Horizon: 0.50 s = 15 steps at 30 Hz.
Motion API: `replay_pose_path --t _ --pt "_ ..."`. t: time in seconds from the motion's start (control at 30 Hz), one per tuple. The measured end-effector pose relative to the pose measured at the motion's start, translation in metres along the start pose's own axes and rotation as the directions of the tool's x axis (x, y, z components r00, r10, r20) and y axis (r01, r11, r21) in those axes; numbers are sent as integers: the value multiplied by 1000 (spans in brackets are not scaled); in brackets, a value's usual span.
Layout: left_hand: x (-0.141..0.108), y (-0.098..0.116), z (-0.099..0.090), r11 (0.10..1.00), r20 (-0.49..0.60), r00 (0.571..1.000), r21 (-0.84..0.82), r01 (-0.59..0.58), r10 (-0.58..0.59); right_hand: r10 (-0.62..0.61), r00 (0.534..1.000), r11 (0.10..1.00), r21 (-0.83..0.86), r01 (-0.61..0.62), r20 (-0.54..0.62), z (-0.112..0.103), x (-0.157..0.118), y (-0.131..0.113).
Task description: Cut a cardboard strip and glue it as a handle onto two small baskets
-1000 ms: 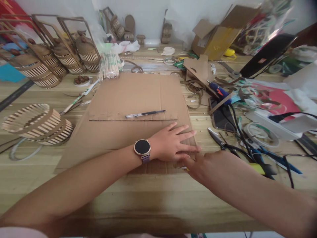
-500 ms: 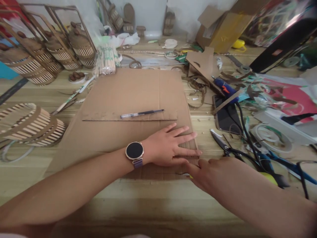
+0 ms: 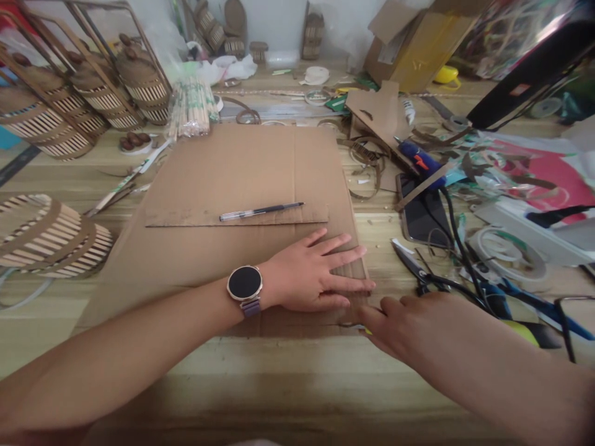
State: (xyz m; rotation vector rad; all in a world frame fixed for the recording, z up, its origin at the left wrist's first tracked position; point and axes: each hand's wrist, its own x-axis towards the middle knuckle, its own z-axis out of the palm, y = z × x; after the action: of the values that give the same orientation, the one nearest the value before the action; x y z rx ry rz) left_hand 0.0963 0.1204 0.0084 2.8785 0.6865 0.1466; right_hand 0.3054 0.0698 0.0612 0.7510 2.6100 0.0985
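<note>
My left hand (image 3: pixel 309 271), with a round watch (image 3: pixel 245 283) on its wrist, lies flat with fingers spread on a large brown cardboard sheet (image 3: pixel 181 260). My right hand (image 3: pixel 395 322) is closed just right of it, by the sheet's lower right corner. In its grip is a utility knife (image 3: pixel 368 331), mostly hidden; a thin tip and a bit of yellow show at the fingers. A smaller cardboard piece (image 3: pixel 242 161) lies on the sheet beyond my left hand, and a pen (image 3: pixel 261 212) rests near its front edge.
Scissors (image 3: pixel 421 275), a phone (image 3: pixel 425 210), a glue gun (image 3: pixel 423 164) and blue-handled pliers (image 3: pixel 534 303) crowd the right side. Slatted baskets (image 3: pixel 51 229) stand at left. Bundled sticks (image 3: pixel 193 102) and a small dish of brown balls (image 3: pixel 134 144) lie at the back left.
My right hand has moved a little to the right with the knife, opening a small gap from my left hand. My left hand stays pressed on the cardboard. The whole view has shifted slightly.
</note>
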Motion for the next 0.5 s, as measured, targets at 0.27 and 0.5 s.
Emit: replay_pose_path --t 0.27,0.5 --pt "0 0 -1 1000 7 1000 -3 2 -2 -41 998 999 24 42 -46 2 -12 10" --pt "0 0 -1 1000 9 1000 -11 1 -1 -12 998 1000 17 13 -69 17 -21 10"
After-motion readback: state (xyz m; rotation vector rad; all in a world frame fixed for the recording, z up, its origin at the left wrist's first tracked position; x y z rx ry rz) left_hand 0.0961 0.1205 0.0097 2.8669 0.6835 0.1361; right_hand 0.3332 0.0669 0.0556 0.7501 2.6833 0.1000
